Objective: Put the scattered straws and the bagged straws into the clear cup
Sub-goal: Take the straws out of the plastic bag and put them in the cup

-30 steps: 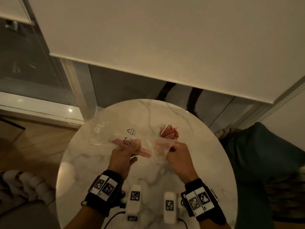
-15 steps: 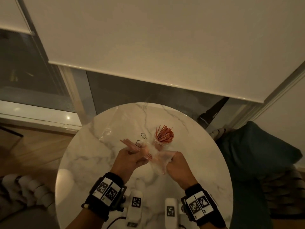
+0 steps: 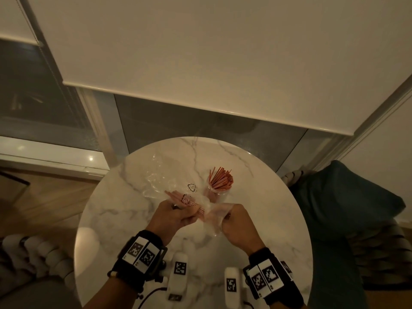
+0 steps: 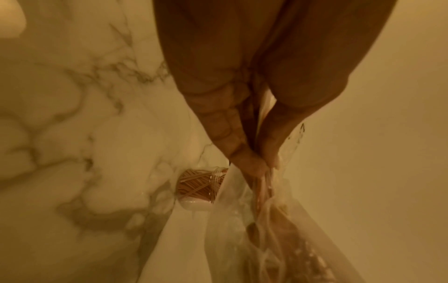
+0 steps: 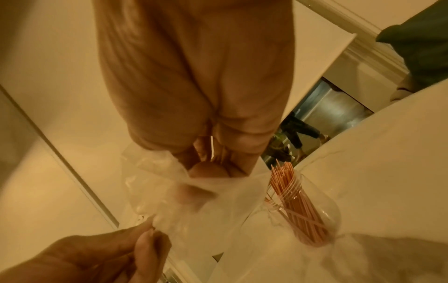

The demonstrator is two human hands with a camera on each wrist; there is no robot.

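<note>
1. Grip, left hand (image 3: 170,216): thumb and fingers are pinched on the bagged straws (image 3: 181,200) through the clear plastic bag (image 3: 162,181); the bundle is held low over the marble table (image 3: 116,197), its far end angled up and away to the left.
2. Grip, right hand (image 3: 237,221): fingers are curled round the near, loose end of the bag, presumably its mouth; this end is drawn out to the right. Film is seen bunched at the fingertips (image 5: 208,170) in the right wrist view.
3. Judged reason for the hold: the straws are fixed by one hand while the film is pulled by the other, so that the bag can be opened or stripped off the bundle.
4. Clear cup (image 3: 215,192): stands upright on the table just beyond the two hands, apart from them. It is already filled with orange straws (image 3: 220,179), fanned above the rim.
5. No loose straws are seen on the tabletop, so the scattered part is judged done; the bagged part remains.
6. Outward: two white tagged blocks (image 3: 179,273) lie at the near table edge; a dark cushion (image 3: 343,204) sits to the right.
</note>
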